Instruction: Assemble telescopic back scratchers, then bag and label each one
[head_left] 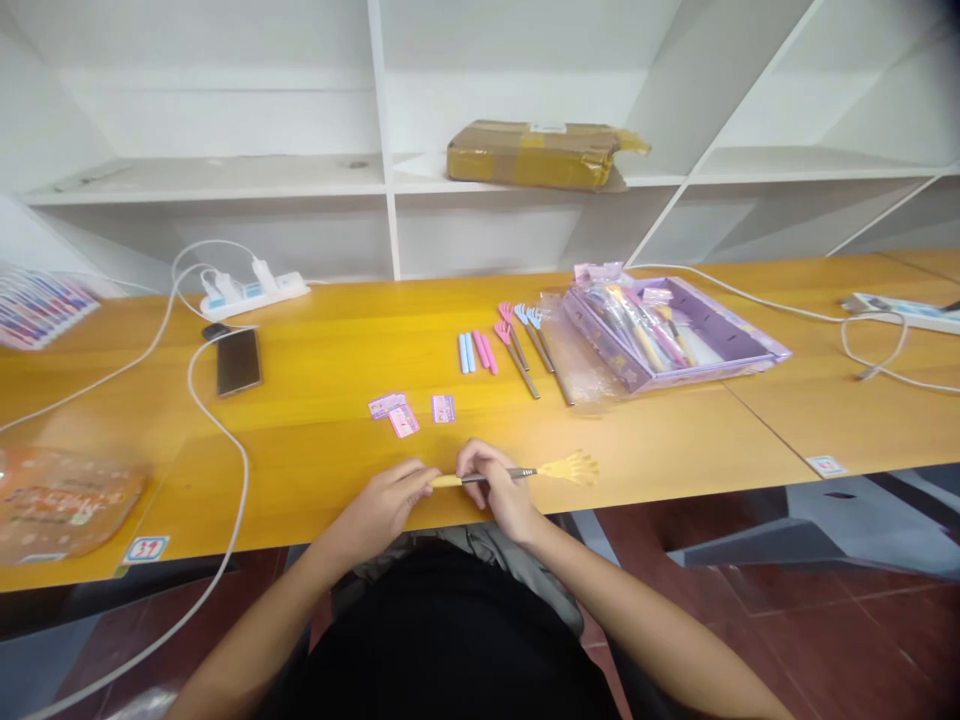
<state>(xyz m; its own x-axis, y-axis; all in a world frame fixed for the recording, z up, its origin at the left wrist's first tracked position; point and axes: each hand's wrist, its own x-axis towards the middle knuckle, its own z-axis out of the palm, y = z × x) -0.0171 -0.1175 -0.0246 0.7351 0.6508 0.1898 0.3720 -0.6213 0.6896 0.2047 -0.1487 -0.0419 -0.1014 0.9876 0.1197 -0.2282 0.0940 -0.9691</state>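
Observation:
Near the table's front edge, my left hand (pixel 394 502) is closed around the yellow handle of a back scratcher (pixel 574 468). My right hand (pixel 504 492) grips its metal rod, and the yellow hand-shaped head points to the right. Beyond my hands lie two pink back scratcher rods (pixel 517 350) and two blue back scratcher rods (pixel 544 345) with metal shafts. Two light blue handles (pixel 466 353) and two pink handles (pixel 486 353) rest beside them as loose pieces. Three small printed cards (pixel 403 420) lie on the tabletop in front of my left hand.
A purple box (pixel 720 372) with packaged items stands at the right, clear plastic wrap (pixel 589 375) beside it. A phone (pixel 238 362), power strip (pixel 259 293), white cable (pixel 244 480) and orange bag (pixel 67 505) are left. A taped carton (pixel 532 155) sits on the shelf.

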